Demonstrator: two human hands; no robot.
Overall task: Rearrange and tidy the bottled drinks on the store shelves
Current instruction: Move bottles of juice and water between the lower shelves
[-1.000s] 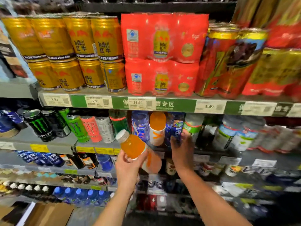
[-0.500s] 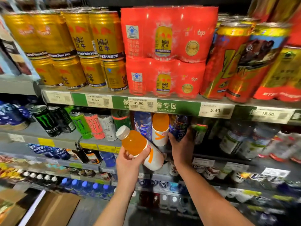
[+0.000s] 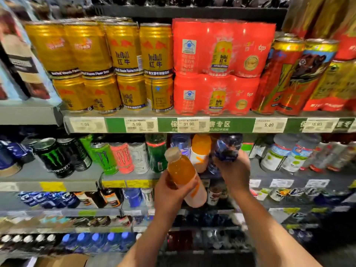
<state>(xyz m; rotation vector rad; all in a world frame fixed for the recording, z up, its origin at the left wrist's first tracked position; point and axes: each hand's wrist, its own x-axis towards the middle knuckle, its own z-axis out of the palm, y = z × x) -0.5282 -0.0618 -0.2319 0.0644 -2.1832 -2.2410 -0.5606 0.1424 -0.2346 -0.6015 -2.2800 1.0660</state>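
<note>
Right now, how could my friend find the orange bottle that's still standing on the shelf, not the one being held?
Find the green price strip under the red packs. Just below the 31.90 tag, an orange bottle stands upright on the shelf, between a blue bottle and the right hand. It's the only orange-topped, white-labelled one not in a hand.

The tilted bottle (image 3: 185, 176) is orange with a white cap and white, orange-marked label; the bottle (image 3: 227, 149) to its right dark blue; far-left cans (image 3: 107, 62) gold; multipacks (image 3: 217, 64) red.
</note>
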